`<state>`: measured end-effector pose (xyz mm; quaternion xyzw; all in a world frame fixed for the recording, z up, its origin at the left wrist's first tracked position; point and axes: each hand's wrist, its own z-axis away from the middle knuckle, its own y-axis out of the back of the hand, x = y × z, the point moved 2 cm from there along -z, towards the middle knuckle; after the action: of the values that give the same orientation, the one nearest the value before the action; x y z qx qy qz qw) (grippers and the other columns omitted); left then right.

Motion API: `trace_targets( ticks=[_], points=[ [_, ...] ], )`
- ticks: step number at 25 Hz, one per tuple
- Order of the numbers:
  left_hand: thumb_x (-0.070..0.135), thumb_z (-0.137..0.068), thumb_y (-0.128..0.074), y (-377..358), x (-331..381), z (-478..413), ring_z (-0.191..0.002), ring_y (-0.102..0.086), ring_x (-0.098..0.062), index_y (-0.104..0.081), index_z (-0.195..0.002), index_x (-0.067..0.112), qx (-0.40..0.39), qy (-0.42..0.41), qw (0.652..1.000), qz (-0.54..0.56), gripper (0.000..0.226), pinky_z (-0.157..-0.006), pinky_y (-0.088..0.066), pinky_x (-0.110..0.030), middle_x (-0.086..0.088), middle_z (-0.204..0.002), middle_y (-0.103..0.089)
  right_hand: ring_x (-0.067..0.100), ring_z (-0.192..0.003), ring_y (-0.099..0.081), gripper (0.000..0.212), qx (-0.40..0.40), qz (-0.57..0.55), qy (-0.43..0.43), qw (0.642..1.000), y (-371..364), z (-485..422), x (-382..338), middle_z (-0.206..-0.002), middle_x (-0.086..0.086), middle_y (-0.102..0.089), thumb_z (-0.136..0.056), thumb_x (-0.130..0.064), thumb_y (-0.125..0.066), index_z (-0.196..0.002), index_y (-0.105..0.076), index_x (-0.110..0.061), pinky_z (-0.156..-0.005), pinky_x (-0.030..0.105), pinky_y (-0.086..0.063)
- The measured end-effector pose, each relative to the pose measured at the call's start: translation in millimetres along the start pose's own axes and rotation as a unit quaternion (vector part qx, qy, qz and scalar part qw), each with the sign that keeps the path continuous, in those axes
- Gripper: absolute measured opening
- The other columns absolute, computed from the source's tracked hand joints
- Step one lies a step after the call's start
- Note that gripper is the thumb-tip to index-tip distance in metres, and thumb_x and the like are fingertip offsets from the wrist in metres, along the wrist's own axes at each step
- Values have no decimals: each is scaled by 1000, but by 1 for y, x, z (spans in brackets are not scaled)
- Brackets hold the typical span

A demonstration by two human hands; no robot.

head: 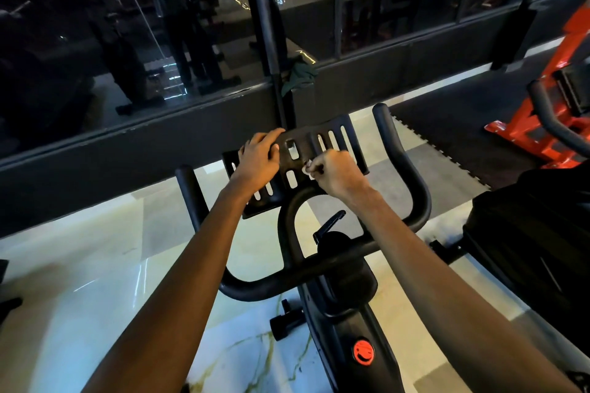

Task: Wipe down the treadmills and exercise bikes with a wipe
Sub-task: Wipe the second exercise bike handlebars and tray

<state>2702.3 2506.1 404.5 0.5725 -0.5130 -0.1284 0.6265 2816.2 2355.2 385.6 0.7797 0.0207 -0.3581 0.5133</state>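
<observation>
Wipe (pixel 308 166), a small white wad, peeks from the thumb side of the right hand (pixel 332 174), which is clenched round it and presses it onto the black slotted tray (pixel 338 137) above the handlebars (pixel 252 292) of the exercise bike (pixel 348 313). At the tray's 9 o'clock the left hand (pixel 258 159) grips its far edge, fingers together and curled over. A red machine (pixel 542 124) stands off at 2 o'clock, and a green cloth (pixel 300 75) lies at 12 o'clock.
</observation>
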Motion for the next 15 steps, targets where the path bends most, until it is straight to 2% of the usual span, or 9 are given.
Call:
trace_targets(
  ticks=[3,5,7,8,12,15],
  points=[
    [20,-107,-37,-4,4,-1,-134,-38,-28,-42,-149,31,3,8,1000,5,44,-120,-20,-53,-8,-141,-45,9,-95,-70,7,-50,-46,-2,998,17,-5,1,-96,-2,-77,-86,-14,-76,-92,-81,-14,-81,8,-46],
    [29,-109,-35,-7,3,-4,-135,-38,-31,-42,-149,32,-1,16,1000,-10,41,-120,-18,-55,-9,-140,-45,1,-87,-69,9,25,-125,-27,991,34,-15,6,-89,-9,-76,-85,-28,-78,-89,-80,-20,-75,4,-46],
    [35,-108,-37,-10,7,-10,-135,-39,-36,-45,-146,34,-1,31,999,-20,39,-119,-16,-58,-11,-138,-47,-1,-87,-68,10,138,-169,-53,975,43,-27,16,-92,-12,-75,-86,-29,-77,-94,-79,-23,-74,1,-44],
    [37,-107,-39,-11,10,-13,-135,-38,-39,-47,-144,35,1,45,999,-19,37,-120,-14,-59,-11,-137,-47,0,-90,-68,10,162,-173,-57,970,43,-33,19,-96,-11,-75,-87,-26,-76,-97,-78,-22,-76,0,-43],
    [39,-105,-46,-22,22,-15,-137,-35,-38,-54,-137,38,38,80,996,27,33,-121,-2,-59,-10,-137,-45,9,-103,-67,17,123,-150,-56,979,13,-41,21,-111,-3,-74,-92,-15,-69,-107,-77,-18,-92,11,-45],
    [40,-104,-47,-29,19,-12,-133,-38,-29,-55,-138,41,83,60,994,29,35,-121,-3,-59,-5,-133,-45,9,-104,-66,17,119,-158,-62,978,3,-34,31,-111,-4,-74,-93,-14,-66,-108,-76,-17,-88,8,-40]
  ],
)
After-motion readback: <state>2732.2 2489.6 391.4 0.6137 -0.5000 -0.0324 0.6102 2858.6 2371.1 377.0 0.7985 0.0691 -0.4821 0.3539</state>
